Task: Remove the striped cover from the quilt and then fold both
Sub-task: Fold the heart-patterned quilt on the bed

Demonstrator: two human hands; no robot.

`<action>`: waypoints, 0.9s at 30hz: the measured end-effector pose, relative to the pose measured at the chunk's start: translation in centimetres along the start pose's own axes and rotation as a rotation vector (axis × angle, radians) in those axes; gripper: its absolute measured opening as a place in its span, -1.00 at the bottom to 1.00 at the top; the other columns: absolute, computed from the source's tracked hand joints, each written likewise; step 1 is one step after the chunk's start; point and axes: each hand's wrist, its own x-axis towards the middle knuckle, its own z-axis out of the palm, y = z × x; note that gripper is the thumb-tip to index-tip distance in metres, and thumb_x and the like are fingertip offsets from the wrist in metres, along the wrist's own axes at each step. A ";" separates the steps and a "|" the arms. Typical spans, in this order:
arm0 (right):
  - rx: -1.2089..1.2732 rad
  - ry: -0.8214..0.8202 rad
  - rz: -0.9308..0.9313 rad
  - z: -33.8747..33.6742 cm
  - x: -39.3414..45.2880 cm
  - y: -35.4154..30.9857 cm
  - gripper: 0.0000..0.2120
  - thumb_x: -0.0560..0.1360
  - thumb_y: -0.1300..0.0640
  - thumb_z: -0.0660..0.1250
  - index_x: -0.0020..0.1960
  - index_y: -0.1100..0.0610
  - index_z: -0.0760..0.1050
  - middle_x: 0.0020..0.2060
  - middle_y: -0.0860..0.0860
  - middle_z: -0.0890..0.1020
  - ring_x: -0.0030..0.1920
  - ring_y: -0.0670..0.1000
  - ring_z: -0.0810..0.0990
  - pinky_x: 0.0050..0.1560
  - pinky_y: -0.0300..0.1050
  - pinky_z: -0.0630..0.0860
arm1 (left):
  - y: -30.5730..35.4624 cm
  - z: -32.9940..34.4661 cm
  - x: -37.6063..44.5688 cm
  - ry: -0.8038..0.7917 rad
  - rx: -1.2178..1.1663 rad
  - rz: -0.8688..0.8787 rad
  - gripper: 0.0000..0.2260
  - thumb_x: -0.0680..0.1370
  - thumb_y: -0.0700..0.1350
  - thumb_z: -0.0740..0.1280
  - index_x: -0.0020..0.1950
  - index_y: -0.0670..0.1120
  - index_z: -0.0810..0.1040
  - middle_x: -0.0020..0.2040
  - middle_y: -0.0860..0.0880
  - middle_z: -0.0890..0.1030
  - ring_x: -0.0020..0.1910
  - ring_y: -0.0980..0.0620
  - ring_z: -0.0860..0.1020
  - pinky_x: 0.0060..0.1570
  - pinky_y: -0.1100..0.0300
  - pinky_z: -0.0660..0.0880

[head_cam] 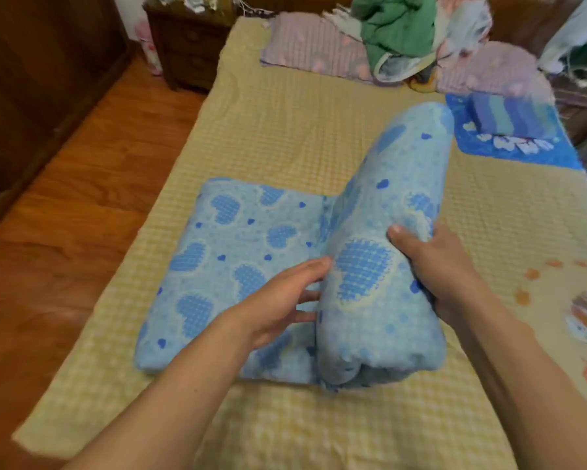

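The quilt (319, 266) lies half rolled mid-bed (268, 137); the right hand (434, 266) grips the roll, the left hand (282, 300) rests flat beside it. The folded cover (512, 117) sits far right, clothes (397, 32) at the head, bare sheet between.

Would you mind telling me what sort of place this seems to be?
Most likely a home bedroom: a bed with a yellow checked sheet, a wooden nightstand beside it, and pillows under heaped bedding.
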 end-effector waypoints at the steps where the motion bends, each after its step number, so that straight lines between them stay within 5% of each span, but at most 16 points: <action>1: -0.050 -0.010 -0.050 4.0 0.0 -1.8 -0.80 0.53 0.08 0.40 0.12 0.13 0.58 -0.09 0.00 0.72 -0.10 0.01 0.71 -0.01 -0.02 0.64 | 1.1 -3.1 -2.3 0.034 0.013 0.017 -0.64 0.63 0.16 0.19 0.33 0.06 0.57 0.25 0.10 0.62 0.17 0.04 0.59 0.21 -0.01 0.51; 4: -0.193 -0.100 -0.137 16.7 -0.6 -4.0 -0.86 0.53 0.03 0.38 -0.02 0.08 0.49 -0.29 -0.08 0.57 -0.33 -0.19 0.51 -0.27 -0.18 0.40 | 3.0 -13.5 -8.1 0.257 0.012 0.008 -0.61 0.61 0.18 0.19 0.29 0.01 0.59 0.20 0.02 0.64 0.02 0.05 0.59 0.02 0.06 0.54; 6: -0.258 -0.418 -0.054 24.7 -1.7 -1.6 -0.96 0.55 0.14 0.32 -0.06 0.10 0.50 -0.36 -0.02 0.51 -0.48 -0.19 0.41 -0.38 -0.20 0.35 | 2.0 -20.3 -10.9 0.479 -0.030 -0.054 -0.60 0.60 0.21 0.21 0.31 0.03 0.56 0.27 -0.05 0.59 0.01 0.01 0.57 -0.03 0.04 0.48; 8: -0.340 -0.718 0.079 29.2 -3.2 2.8 -0.92 0.58 0.20 0.27 -0.02 0.09 0.53 -0.36 0.02 0.55 -0.53 -0.21 0.43 -0.42 -0.25 0.39 | -0.2 -25.1 -12.3 0.658 0.019 -0.203 -0.52 0.59 0.28 0.18 0.40 0.06 0.46 0.39 -0.07 0.50 0.14 -0.07 0.54 0.10 -0.03 0.42; 9: -0.369 -0.740 0.096 29.8 -3.8 4.7 -0.89 0.58 0.20 0.27 -0.05 0.04 0.53 -0.36 0.01 0.57 -0.52 -0.21 0.46 -0.38 -0.24 0.42 | -1.5 -26.7 -12.2 0.712 0.121 -0.272 -0.44 0.58 0.32 0.17 0.48 0.04 0.37 0.44 -0.05 0.43 0.26 -0.11 0.49 0.20 -0.07 0.37; 12: -0.400 -0.320 0.030 26.6 -3.2 8.4 -0.84 0.55 0.20 0.32 -0.17 0.04 0.58 -0.32 -0.03 0.63 -0.31 -0.08 0.59 -0.19 -0.17 0.43 | -3.5 -28.0 -9.4 0.788 0.396 -0.260 -0.17 0.49 0.39 0.25 0.61 -0.01 0.09 0.57 -0.07 0.23 0.49 -0.14 0.31 0.42 -0.02 0.28; 15: -0.647 0.099 0.051 20.2 -0.7 11.0 -0.85 0.52 0.17 0.32 0.07 0.13 0.60 -0.08 0.07 0.66 -0.01 0.12 0.62 -0.01 -0.08 0.46 | -4.4 -26.4 -5.2 0.689 0.403 -0.237 0.10 0.20 0.50 0.37 0.59 0.10 0.00 0.51 -0.08 0.36 0.38 -0.14 0.45 0.36 -0.02 0.40; 19: -0.828 -0.001 0.259 16.4 0.3 14.7 -0.46 0.54 -0.10 0.27 0.43 0.16 0.39 0.31 0.25 0.49 0.29 0.27 0.47 0.29 0.10 0.39 | -6.6 -23.6 -2.6 0.687 0.663 -0.226 -0.09 0.38 0.31 0.40 0.57 0.19 -0.05 0.41 -0.10 0.46 0.30 -0.19 0.50 0.24 -0.02 0.46; 23: -0.911 -0.082 0.049 18.2 -1.4 16.3 -0.34 0.58 -0.27 0.08 0.59 -0.02 0.09 0.56 0.14 0.10 0.52 0.17 0.14 0.51 0.11 0.13 | -6.8 -28.1 -4.6 0.747 0.481 -0.065 -0.50 0.38 0.15 0.47 0.27 0.25 0.37 0.10 0.11 0.62 0.07 -0.04 0.62 0.11 0.00 0.55; 25: -1.139 -0.271 -0.073 20.1 -2.2 17.1 -0.31 0.55 -0.38 -0.14 0.60 -0.13 -0.10 0.60 0.08 -0.06 0.56 0.17 0.01 0.53 0.12 0.04 | -8.2 -30.0 -6.0 0.834 0.561 -0.121 -0.57 0.42 0.22 0.42 0.24 0.22 0.42 0.09 0.09 0.64 0.10 -0.08 0.62 0.10 0.01 0.54; 27: -1.248 -0.361 -0.003 22.2 -1.8 17.3 -0.34 0.58 -0.34 -0.14 0.60 -0.13 -0.18 0.60 0.07 -0.15 0.56 0.21 -0.05 0.52 0.19 0.02 | -10.9 -31.2 -6.8 0.913 0.639 -0.162 -0.59 0.55 0.27 0.22 0.34 0.15 0.42 0.22 -0.01 0.61 0.19 -0.15 0.57 0.17 0.00 0.49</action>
